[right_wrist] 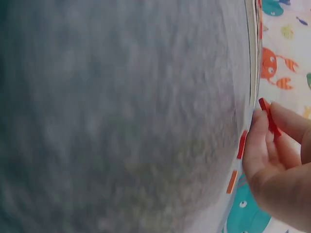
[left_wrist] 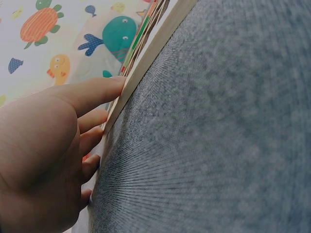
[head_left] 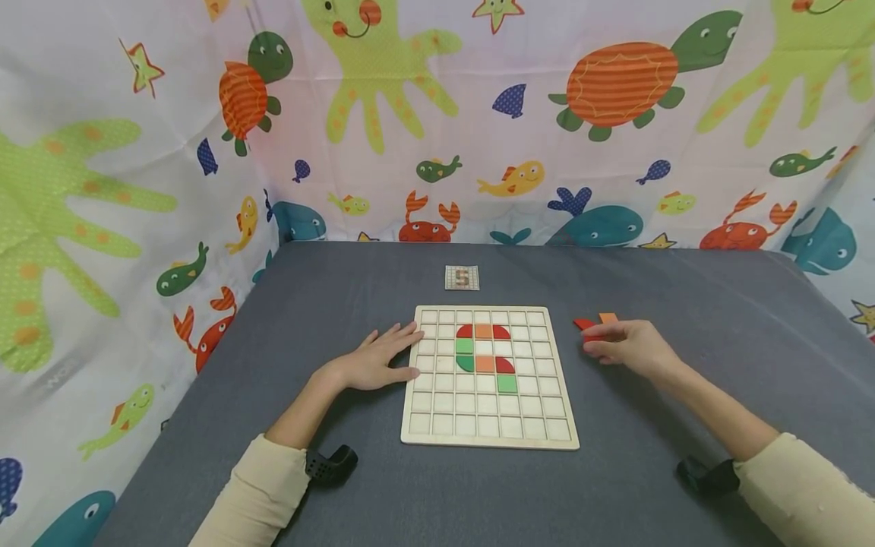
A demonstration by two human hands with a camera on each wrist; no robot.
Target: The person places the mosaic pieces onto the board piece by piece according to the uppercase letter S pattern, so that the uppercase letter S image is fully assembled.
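A wooden grid board lies on the table, with colored tiles in some of its cells. Among these are red quarter-round tiles, orange squares, light green squares and a dark green quarter-round tile. My left hand is spread at the board's left edge, its fingertips and thumb touching the rim. Right of the board, my right hand pinches a red tile between thumb and fingers, which partly hide its shape. Beside that hand another red tile lies on the table.
An orange tile lies behind the right hand. Beyond the board's far edge is a small card printed with a grid pattern. The grey tabletop meets a curtain with sea animals at the back and sides.
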